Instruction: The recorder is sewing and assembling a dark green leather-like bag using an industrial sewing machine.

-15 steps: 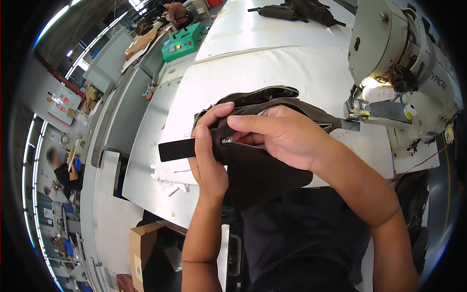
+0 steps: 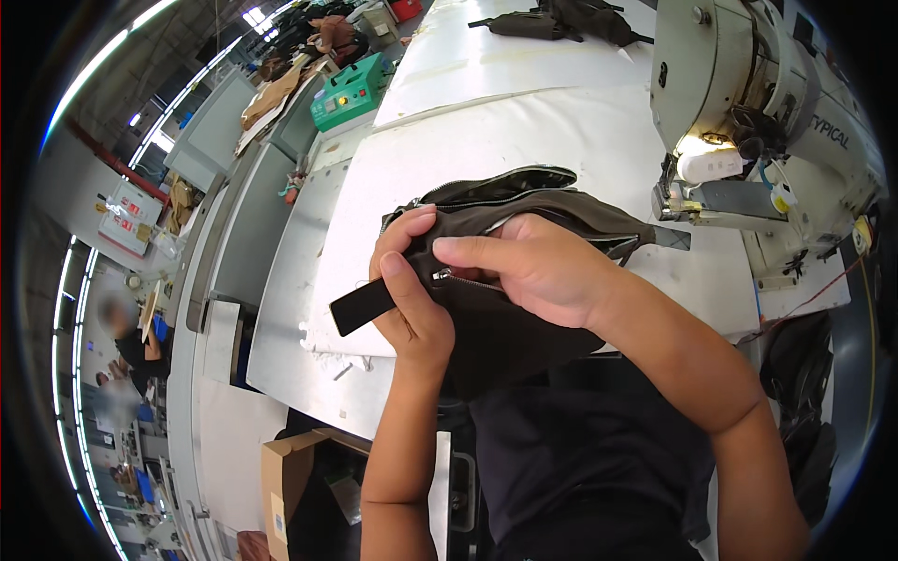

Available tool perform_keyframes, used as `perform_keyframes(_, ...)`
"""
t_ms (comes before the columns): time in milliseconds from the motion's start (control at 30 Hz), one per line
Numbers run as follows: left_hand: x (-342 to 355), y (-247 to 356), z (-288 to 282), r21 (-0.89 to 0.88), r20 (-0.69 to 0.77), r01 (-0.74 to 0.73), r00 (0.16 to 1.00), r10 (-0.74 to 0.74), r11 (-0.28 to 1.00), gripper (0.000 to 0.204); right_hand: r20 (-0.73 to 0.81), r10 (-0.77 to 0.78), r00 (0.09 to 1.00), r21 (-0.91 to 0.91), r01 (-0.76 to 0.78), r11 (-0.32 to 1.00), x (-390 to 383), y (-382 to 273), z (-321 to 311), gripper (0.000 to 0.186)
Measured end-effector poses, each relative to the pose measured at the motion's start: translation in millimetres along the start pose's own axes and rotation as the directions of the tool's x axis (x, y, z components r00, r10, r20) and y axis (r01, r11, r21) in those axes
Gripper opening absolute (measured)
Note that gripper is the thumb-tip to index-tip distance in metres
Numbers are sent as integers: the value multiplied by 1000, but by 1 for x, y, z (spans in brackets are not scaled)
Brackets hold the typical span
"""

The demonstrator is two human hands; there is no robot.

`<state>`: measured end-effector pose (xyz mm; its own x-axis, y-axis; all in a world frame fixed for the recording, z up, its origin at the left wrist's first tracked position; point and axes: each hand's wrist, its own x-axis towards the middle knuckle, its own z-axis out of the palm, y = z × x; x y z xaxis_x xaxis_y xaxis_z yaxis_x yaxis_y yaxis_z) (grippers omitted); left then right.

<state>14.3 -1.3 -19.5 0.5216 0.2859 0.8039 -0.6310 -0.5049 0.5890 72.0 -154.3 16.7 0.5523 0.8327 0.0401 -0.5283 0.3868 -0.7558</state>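
Where the dark bag (image 2: 491,327) is held, the left hand (image 2: 418,304) pinches its left end, thumb upright, while the right hand (image 2: 552,271) slants in, thumb pressed to the fabric, its other fingertips partly hidden by hand and cloth. Between the thumbs and just below them sits a zip slider (image 2: 441,276); a black strap (image 2: 362,307) juts leftward past the left hand. Beyond both hands stretches a white worktop (image 2: 486,126). A sewing machine (image 2: 716,75) takes up the space right of the right hand. Well ahead lie dark fabric pieces (image 2: 528,26), with a green box (image 2: 348,96) ahead and leftward. Below the left hand stands a cardboard carton (image 2: 277,486).
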Motion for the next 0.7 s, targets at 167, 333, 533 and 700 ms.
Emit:
perform_keyframes(167,-11,1,3,-9,-7,53,999,-53,999,52,42,-53,998,-229,61,972,-4,7,4,26)
perform_keyframes(333,-14,9,21,-56,-7,101,995,-102,993,68,50,-173,984,-217,180,960,-6,16,-2,23)
perform_keyframes(533,41,61,7,-132,7,366,930,-368,921,59,61,-258,964,-231,265,936,23,3,31,16)
perform_keyframes(700,66,-15,-1,-313,225,596,803,-552,739,58,-196,-228,954,-66,219,973,72,-2,15,19)
